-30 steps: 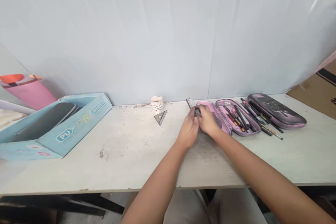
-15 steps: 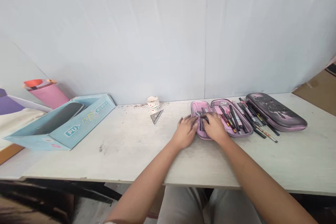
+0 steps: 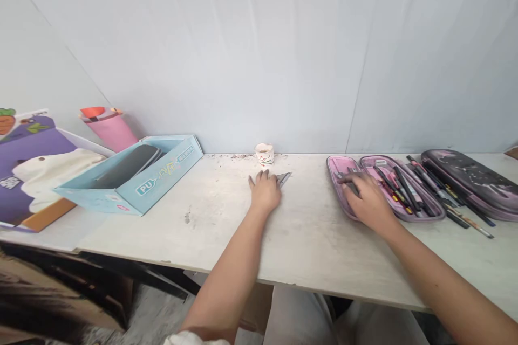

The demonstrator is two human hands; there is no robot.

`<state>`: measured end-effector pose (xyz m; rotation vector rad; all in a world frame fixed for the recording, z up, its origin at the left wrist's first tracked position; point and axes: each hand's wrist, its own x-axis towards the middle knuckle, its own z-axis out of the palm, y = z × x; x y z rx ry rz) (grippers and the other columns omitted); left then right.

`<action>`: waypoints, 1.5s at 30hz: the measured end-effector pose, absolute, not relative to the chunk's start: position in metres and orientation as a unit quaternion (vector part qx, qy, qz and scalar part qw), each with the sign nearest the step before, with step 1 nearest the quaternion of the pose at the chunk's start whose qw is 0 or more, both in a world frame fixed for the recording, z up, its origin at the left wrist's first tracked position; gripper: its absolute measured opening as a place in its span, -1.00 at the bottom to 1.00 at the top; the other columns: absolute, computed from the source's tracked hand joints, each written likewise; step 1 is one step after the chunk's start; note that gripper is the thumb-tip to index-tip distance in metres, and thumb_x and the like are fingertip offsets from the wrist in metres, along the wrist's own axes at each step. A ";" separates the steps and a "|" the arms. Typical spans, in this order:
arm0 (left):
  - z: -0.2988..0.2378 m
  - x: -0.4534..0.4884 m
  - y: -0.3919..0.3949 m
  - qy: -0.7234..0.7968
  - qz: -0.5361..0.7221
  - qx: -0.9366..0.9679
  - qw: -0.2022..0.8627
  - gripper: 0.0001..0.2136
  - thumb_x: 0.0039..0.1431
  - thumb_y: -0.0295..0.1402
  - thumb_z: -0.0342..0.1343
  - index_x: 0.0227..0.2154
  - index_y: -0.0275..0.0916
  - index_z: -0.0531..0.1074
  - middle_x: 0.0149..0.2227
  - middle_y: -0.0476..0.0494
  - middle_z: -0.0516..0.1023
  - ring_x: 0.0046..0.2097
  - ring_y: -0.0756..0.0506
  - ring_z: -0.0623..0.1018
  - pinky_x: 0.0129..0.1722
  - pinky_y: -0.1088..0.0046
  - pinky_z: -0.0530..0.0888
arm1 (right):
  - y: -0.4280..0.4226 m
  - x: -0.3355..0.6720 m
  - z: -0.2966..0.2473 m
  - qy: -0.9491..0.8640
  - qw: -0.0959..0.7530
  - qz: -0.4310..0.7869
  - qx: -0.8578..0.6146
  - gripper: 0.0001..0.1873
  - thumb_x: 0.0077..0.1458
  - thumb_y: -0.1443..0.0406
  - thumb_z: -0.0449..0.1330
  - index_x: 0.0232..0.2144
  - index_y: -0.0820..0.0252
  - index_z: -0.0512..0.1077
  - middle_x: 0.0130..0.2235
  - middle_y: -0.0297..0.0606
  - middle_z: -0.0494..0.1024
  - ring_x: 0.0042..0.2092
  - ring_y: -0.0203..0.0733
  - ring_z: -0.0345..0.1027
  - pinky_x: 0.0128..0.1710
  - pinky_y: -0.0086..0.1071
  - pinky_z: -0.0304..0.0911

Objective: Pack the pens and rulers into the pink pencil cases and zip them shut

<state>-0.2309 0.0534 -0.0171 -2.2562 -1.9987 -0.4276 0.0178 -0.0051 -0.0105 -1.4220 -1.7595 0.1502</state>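
Observation:
My left hand [image 3: 266,192] rests on the tabletop just in front of a small paper cup [image 3: 264,155]. Its bent fingers are closed on a grey triangular set square [image 3: 285,177], which sticks out to the right of them and is partly covered. Farther right lies an unzipped pink pencil case [image 3: 423,218], spread flat. Over its left half is my right hand [image 3: 366,199], with thumb and fingers bent around something dark that I cannot make out. Several pens and markers [image 3: 407,186] fill the right half of the case.
A light blue box [image 3: 165,182] holding a dark grey case [image 3: 128,167] stands on the left, beside a purple box [image 3: 38,153] and a pink pouch [image 3: 111,132]. Loose pens [image 3: 469,221] and a black and pink closed pencil case [image 3: 471,178] lie at the right.
My left hand has left the pencil case and moved left to the set square, which sits slightly farther right of the cup. My right hand stays at the case. The view has turned left.

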 end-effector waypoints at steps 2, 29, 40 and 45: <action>-0.016 -0.223 0.049 -0.629 -0.126 -0.766 0.040 -0.75 0.20 -0.35 -0.18 -0.16 -0.22 0.34 0.00 -0.29 0.39 0.06 -0.23 0.34 0.10 -0.05 0.08 | -0.008 -0.004 0.001 -0.711 0.428 0.120 -0.545 -0.81 0.04 0.30 0.01 -0.32 0.12 0.41 -0.20 -0.21 0.47 -0.05 -0.10 0.24 0.00 -0.20 0.09; -0.008 -0.219 0.023 -0.570 -0.144 -0.795 -0.151 -0.67 -0.01 -0.44 0.13 -0.13 -0.32 0.33 -0.02 -0.33 0.29 0.04 -0.23 0.34 0.00 0.35 0.30 | 0.023 -0.076 0.026 -0.382 0.440 0.623 -0.523 -0.59 0.09 -0.03 -0.03 -0.41 0.19 0.32 0.03 -0.07 0.32 0.06 -0.03 0.18 -0.16 0.03 0.31; -0.013 -0.205 0.006 -0.645 -0.110 -0.755 0.039 -0.77 0.17 -0.37 -0.04 -0.18 -0.43 0.30 -0.18 -0.37 0.36 -0.10 -0.23 0.39 -0.12 0.31 0.31 | 0.011 -0.071 0.026 -0.387 0.433 0.656 -0.482 -0.52 0.01 -0.12 -0.01 -0.39 0.17 0.31 0.04 -0.10 0.27 0.08 -0.03 0.10 -0.07 0.12 0.21; -0.016 -0.200 0.001 -0.664 -0.092 -0.735 0.097 -0.81 0.18 -0.45 -0.13 -0.20 -0.40 0.30 -0.17 -0.37 0.37 -0.10 -0.24 0.39 -0.17 0.29 0.32 | 0.008 -0.079 0.018 -0.321 0.458 0.684 -0.468 -0.52 -0.02 -0.14 -0.01 -0.39 0.15 0.25 0.00 -0.08 0.27 0.07 -0.07 0.14 -0.10 -0.01 0.28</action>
